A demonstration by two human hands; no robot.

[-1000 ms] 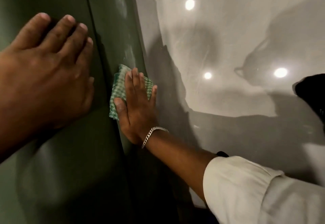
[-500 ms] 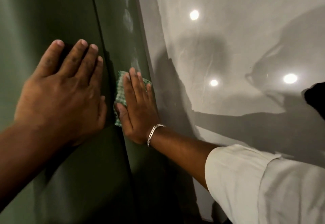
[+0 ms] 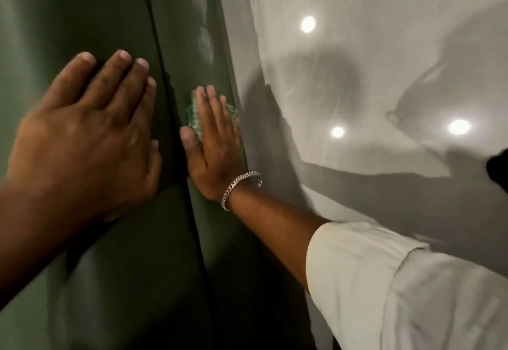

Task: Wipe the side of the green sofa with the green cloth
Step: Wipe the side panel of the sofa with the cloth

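The dark green sofa (image 3: 82,19) fills the left half of the view, and its narrow side panel (image 3: 189,33) runs down beside a seam. My right hand (image 3: 213,143) lies flat on that side panel and presses the green checked cloth (image 3: 194,114) against it. Only the cloth's edges show around my fingers. A silver chain bracelet sits on that wrist. My left hand (image 3: 90,140) rests flat with its fingers spread on the sofa's broad surface, just left of the seam, holding nothing.
A glossy light grey floor (image 3: 357,74) lies to the right of the sofa, with reflected ceiling lights and dark shadows on it. Pale smears (image 3: 204,44) mark the side panel above the cloth. A dark object (image 3: 497,168) shows at the right edge.
My right hand and the cloth have slid along the side panel, and less cloth shows under my fingers now. My left hand sits lower in view, closer to my right hand.
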